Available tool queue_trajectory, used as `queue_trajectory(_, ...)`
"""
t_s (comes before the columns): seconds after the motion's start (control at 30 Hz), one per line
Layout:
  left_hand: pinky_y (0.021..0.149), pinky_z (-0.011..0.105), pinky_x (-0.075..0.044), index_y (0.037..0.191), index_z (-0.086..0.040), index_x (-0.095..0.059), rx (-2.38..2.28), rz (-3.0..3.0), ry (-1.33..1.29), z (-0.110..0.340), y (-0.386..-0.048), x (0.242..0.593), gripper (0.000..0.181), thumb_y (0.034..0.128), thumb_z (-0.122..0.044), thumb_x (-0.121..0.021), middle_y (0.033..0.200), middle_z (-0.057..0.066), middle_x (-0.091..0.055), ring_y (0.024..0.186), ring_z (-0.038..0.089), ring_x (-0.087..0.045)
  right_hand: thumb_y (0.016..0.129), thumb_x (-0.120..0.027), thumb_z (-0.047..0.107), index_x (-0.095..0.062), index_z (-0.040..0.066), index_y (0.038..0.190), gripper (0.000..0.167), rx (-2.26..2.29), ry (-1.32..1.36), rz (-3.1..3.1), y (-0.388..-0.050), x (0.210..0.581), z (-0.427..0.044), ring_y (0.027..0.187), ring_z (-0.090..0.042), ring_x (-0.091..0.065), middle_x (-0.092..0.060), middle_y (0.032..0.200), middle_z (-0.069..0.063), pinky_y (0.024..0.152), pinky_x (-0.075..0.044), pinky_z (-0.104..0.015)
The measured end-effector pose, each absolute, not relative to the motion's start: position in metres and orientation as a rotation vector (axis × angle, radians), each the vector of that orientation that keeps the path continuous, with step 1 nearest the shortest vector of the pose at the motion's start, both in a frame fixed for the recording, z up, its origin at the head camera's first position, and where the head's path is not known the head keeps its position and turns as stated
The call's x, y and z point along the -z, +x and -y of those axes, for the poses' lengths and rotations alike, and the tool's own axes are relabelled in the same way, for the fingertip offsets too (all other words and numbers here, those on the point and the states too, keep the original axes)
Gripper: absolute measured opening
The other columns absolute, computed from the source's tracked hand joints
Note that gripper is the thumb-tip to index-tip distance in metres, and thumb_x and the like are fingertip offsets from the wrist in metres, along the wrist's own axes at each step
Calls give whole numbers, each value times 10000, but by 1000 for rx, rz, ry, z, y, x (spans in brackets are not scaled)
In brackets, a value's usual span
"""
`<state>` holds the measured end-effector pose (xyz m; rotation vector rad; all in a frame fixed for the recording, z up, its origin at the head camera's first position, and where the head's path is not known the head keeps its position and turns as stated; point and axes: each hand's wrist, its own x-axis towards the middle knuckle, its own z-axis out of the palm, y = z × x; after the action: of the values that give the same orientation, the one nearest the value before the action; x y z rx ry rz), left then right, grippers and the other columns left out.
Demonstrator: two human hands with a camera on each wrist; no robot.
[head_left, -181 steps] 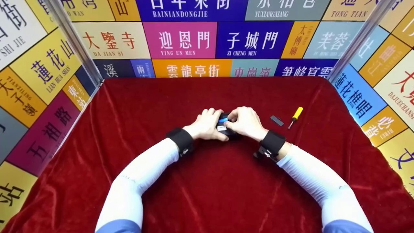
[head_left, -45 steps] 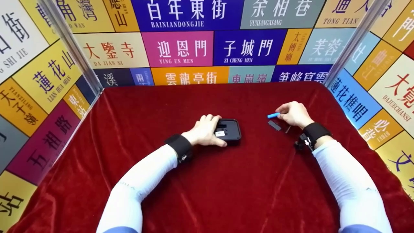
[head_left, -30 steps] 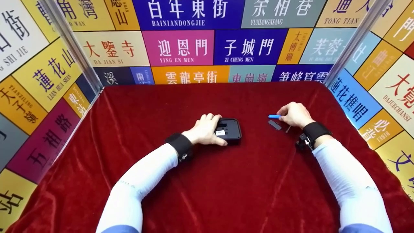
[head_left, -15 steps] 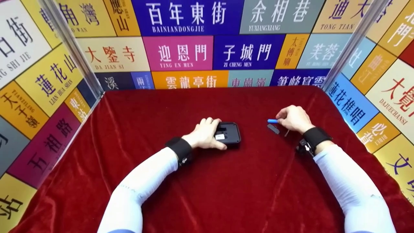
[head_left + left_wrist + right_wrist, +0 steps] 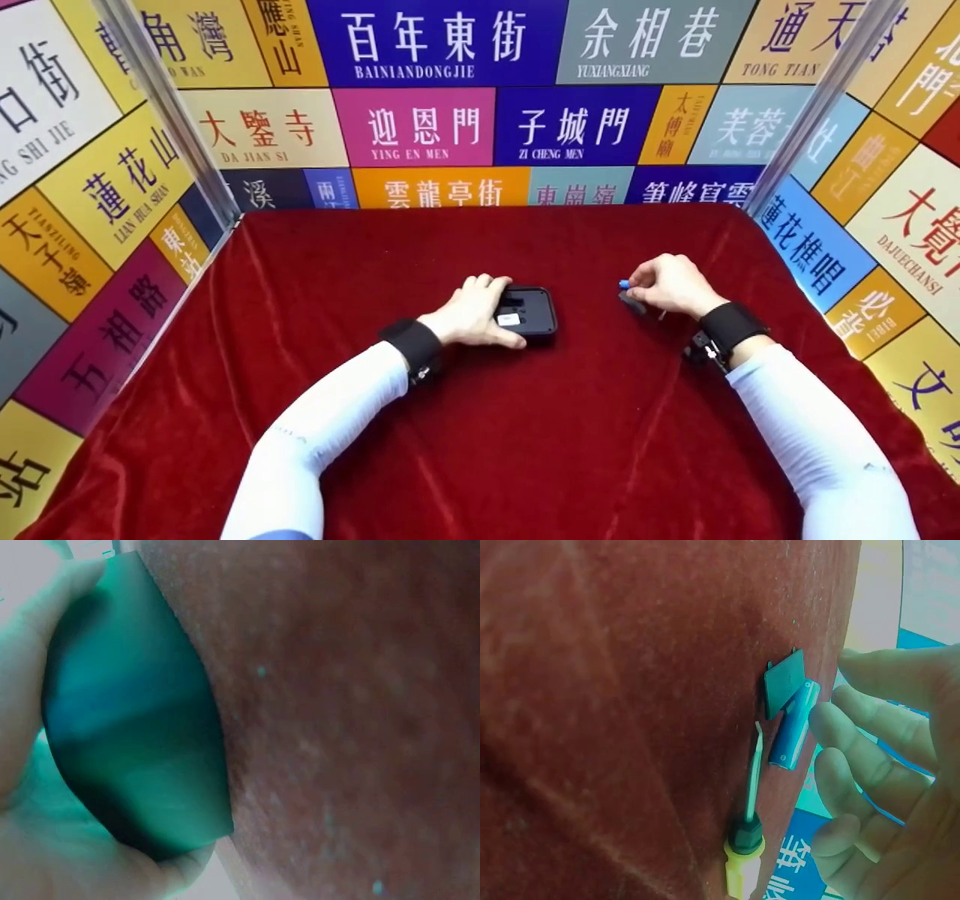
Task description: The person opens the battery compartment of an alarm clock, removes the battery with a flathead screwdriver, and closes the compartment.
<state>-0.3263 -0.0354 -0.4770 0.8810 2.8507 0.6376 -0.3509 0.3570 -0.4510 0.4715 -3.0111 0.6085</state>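
My left hand (image 5: 472, 311) grips the left side of a black box-shaped device (image 5: 540, 311). The device lies back up, with a dark battery compartment (image 5: 513, 301) and a white label in view. In the left wrist view the device (image 5: 135, 712) sits between thumb and fingers. A blue battery (image 5: 793, 727) lies on the cloth beside a small black battery cover (image 5: 784, 684). My right hand (image 5: 675, 285) is just over them. In the right wrist view its thumb and fingers are apart, and a fingertip overlaps the battery's edge; contact cannot be told.
A screwdriver (image 5: 754, 787) with a yellow handle lies beside the battery, mostly hidden by my right hand in the head view. Red cloth (image 5: 480, 420) covers the table. Panels with printed characters (image 5: 420, 126) stand at the back and sides.
Six seconds ago both hands were at the device, blue showing in its compartment. My right hand has carried the battery right, let it go and shifted slightly towards the cover. My left hand stays put.
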Motion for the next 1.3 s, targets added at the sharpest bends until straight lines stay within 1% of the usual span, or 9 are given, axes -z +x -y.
queue_trajectory(0.17, 1259, 553, -477, 1688, -29, -411, -710, -2822, 914, 49, -326, 476, 1211, 775, -608, -957, 1558, 276, -553, 1445, 456, -519, 912, -909, 220, -885, 73, 1003, 174, -628, 474, 3023, -349, 453, -361, 708, -57, -715, -879, 922, -106, 716, -513, -271)
queue_trajectory(0.27, 1277, 529, -463, 1689, -24, -410, -722, -2806, 891, 58, -327, 478, 1225, 756, -584, -973, 1549, 263, -571, 1447, 428, -542, 912, -913, 210, -878, 57, 1007, 184, -654, 465, 3034, -350, 455, -365, 617, -30, -704, -877, 921, -125, 655, -509, -220)
queue_trajectory(0.33, 1274, 516, -469, 1692, -29, -407, -730, -2797, 872, 63, -328, 480, 1230, 746, -568, -981, 1542, 250, -585, 1434, 402, -569, 908, -918, 215, -875, 44, 1019, 208, -666, 446, 3044, -350, 456, -366, 582, -35, -707, -875, 921, -136, 621, -513, -220)
queue_trajectory(0.53, 1261, 493, -487, 1665, -15, -435, -771, -2788, 852, 71, -329, 482, 1187, 745, -520, -990, 1515, 232, -627, 1394, 369, -621, 883, -944, 302, -885, 98, 1035, 261, -581, 351, 3084, -353, 455, -363, 644, -72, -715, -877, 905, -72, 642, -508, -313)
queue_trajectory(0.67, 1253, 494, -490, 1633, -28, -472, -768, -2787, 852, 72, -330, 482, 1131, 751, -509, -990, 1491, 218, -649, 1376, 365, -632, 874, -949, 333, -888, 127, 1028, 264, -530, 308, 3113, -353, 455, -360, 705, -128, -739, -872, 883, -37, 652, -503, -338)
queue_trajectory(0.87, 1230, 489, -504, 1582, -68, -507, -776, -2788, 844, 71, -331, 482, 1063, 743, -495, -1001, 1446, 189, -670, 1341, 347, -638, 880, -939, 359, -886, 138, 1025, 270, -477, 274, 3149, -353, 455, -356, 770, -224, -761, -850, 840, -1, 658, -507, -372)
queue_trajectory(1.1, 1207, 489, -516, 1553, -62, -525, -797, -2782, 842, 71, -330, 480, 1045, 726, -469, -1017, 1408, 193, -683, 1311, 352, -646, 877, -928, 361, -889, 167, 976, 222, -409, 254, 3151, -353, 454, -352, 859, -323, -726, -832, 854, -29, 646, -509, -415)
queue_trajectory(1.2, 1194, 490, -523, 1543, -53, -538, -811, -2782, 843, 70, -328, 479, 1038, 716, -446, -1026, 1388, 197, -694, 1297, 355, -654, 865, -938, 336, -886, 168, 966, 203, -429, 244, 3142, -352, 454, -350, 823, -297, -716, -834, 868, -41, 629, -498, -400)
queue_trajectory(1.3, 1183, 490, -529, 1539, -51, -545, -812, -2781, 842, 70, -327, 479, 1032, 712, -432, -1031, 1375, 197, -701, 1285, 356, -658, 864, -937, 285, -878, 160, 964, 170, -484, 229, 3136, -351, 455, -347, 699, -211, -720, -837, 843, -44, 604, -496, -372)
